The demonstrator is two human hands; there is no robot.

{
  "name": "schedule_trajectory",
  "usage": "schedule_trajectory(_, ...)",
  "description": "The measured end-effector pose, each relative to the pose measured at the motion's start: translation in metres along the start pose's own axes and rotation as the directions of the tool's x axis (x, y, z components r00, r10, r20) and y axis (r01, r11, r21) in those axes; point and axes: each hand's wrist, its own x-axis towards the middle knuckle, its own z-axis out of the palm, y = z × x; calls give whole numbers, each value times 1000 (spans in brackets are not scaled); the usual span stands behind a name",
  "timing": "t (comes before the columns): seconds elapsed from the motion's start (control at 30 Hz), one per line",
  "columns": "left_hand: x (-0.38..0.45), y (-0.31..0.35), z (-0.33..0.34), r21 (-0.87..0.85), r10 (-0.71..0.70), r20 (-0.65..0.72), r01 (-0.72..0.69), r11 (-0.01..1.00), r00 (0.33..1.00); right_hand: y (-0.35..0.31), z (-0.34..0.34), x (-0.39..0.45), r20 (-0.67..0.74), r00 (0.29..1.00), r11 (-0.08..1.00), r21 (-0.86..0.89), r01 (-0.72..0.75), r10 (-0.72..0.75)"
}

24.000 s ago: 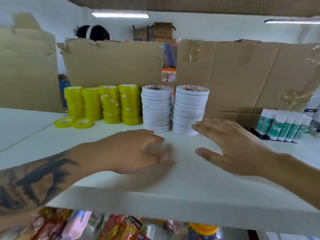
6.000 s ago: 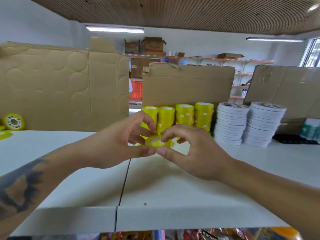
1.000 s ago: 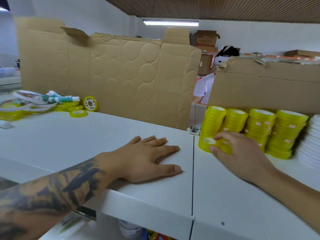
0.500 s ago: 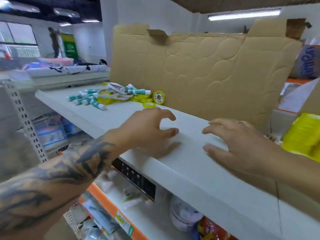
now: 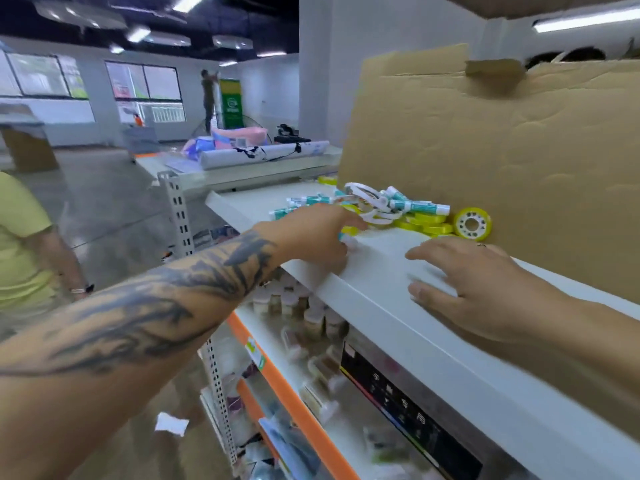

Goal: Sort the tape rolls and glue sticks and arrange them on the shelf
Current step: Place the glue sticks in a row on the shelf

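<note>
From the head camera, the unsorted heap sits at the far left end of the white shelf (image 5: 381, 282), pushed against a cardboard sheet (image 5: 502, 150) that stands on edge behind it, probably as a backstop so nothing rolls off the rear.

The left hand (image 5: 311, 233) reaches into the near side of the heap; its fingers are bent over something white and teal at the shelf's front edge, but motion blur hides whether they grip it, so I cannot tell its state. The right hand (image 5: 460, 271) hovers flat just above the shelf, fingers spread and apart, holding nothing, seemingly ready to receive or steady the next item.

The glue sticks (image 5: 415, 204) lie on their sides, long axes running roughly along the shelf, the topmost one with its white cap towards the right. White tape rolls (image 5: 367, 195) lean tilted across them. Flat yellow tape rolls (image 5: 429, 223) lie beneath, and one yellow roll (image 5: 472, 224) stands on edge against the cardboard, its hub facing the camera, so it looks liable to roll.
</note>
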Motion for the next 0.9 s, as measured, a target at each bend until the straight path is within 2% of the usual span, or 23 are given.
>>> schedule_trajectory(0.1, 15, -21, -1, 99, 64, 54, -69, 993, 996, -16, 7, 32, -19, 1000, 1000, 25, 16, -15)
schedule_trajectory(0.2, 26, -38, 2, 154, 134, 17, -135, 979, 991, -28, 12, 52, -23, 1000, 999, 36, 20, -19)
schedule_trajectory(0.5, 43, -50, 8, 102, 317, -72, -310, 945, 946, -33, 8, 54, -63, 996, 998, 5, -57, 57)
schedule_trajectory(0.57, 44, -39, 7, -5, 353, -113, -356, 935, 929, -27, 2, 42, -93, 991, 995, 0, -95, 95)
schedule_trajectory(0.67, 42, -11, 5, -268, 367, -228, -420, 867, 902, -17, -8, 16, -156, 972, 985, 51, -167, 173)
schedule_trajectory(0.8, 33, 46, 5, -544, 360, -292, -463, 699, 886, -4, -21, -35, -227, 947, 974, 71, -216, 227)
schedule_trajectory(0.9, 20, 97, 4, -680, 397, -324, -503, 534, 859, 1, -34, -82, -362, 896, 966, 132, -224, 257)
